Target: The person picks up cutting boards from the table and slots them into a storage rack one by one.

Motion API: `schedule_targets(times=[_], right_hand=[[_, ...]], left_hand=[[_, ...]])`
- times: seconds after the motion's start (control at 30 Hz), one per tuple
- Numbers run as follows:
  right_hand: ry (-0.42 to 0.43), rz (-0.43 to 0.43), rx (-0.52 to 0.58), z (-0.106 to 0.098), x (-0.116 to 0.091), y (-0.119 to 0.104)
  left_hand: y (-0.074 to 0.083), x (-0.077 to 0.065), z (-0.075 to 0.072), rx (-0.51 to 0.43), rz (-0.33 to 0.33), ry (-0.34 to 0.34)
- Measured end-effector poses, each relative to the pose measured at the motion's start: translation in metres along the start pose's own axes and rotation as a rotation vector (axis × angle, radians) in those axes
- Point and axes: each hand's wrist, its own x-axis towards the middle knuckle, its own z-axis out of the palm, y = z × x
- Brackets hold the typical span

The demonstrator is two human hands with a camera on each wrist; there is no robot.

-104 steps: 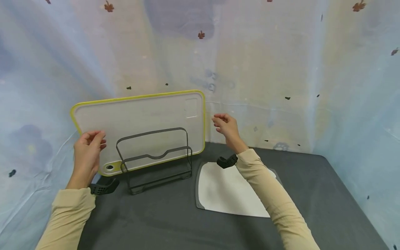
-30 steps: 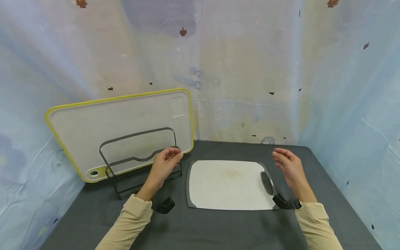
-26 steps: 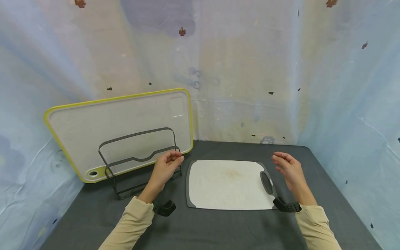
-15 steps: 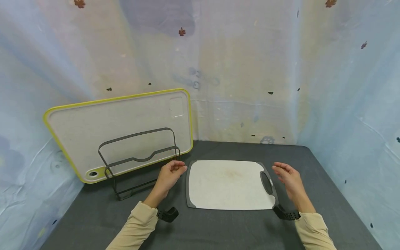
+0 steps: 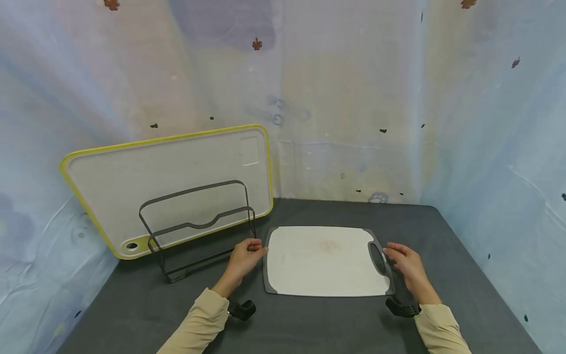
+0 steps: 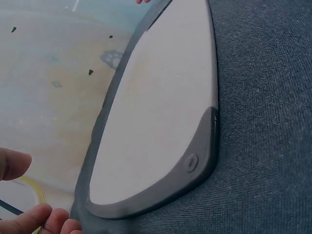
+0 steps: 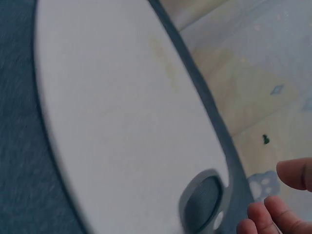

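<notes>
A white cutting board (image 5: 325, 260) with grey edges lies flat on the dark table, its slot handle (image 5: 377, 258) at the right end. Beside its left end is my left hand (image 5: 242, 260), thumb and fingers apart; the left wrist view shows a gap between the fingertips (image 6: 58, 219) and the board. My right hand (image 5: 409, 269) is close to the handle end, loosely bent with nothing held. In the right wrist view its thumb (image 7: 295, 174) stands away from its fingers; whether it touches the board I cannot tell.
A larger white cutting board with a yellow rim (image 5: 177, 140) leans upright in a dark wire rack (image 5: 194, 189) at the left. The rack's right end is just behind my left hand. A patterned curtain (image 5: 345, 98) surrounds the dark table (image 5: 323, 324) behind and at the sides.
Both hands have come from the yellow-rimmed board and rack to either end of the white-and-grey board. Over the last second they have lowered toward it. Both boards and the rack stay put.
</notes>
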Motion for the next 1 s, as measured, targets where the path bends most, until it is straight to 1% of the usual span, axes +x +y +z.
schedule_targets(times=[0.1,0.23,0.33,0.43,0.6,0.8,1.0], right_hand=[[-0.011,0.011,-0.02,0.0,0.001,0.005],[-0.012,0.03,-0.045,0.001,0.003,0.01],[-0.011,0.032,-0.059,0.002,0.004,0.012],[-0.007,0.025,-0.085,0.003,0.005,0.013],[-0.001,0.009,-0.146,0.004,0.006,0.013],[-0.033,-0.004,-0.163,0.005,0.007,0.014],[-0.074,-0.005,-0.136,0.005,0.011,0.017]], left_hand=[[-0.003,0.0,0.003,0.03,0.005,-0.005],[-0.007,-0.001,0.008,0.041,-0.014,-0.026],[-0.011,-0.003,0.012,0.036,-0.032,-0.034],[-0.013,-0.003,0.015,0.031,-0.037,-0.041],[-0.013,-0.003,0.02,0.025,-0.057,-0.043],[-0.013,0.0,0.021,0.05,-0.07,-0.064],[-0.016,0.001,0.019,0.066,-0.048,-0.082]])
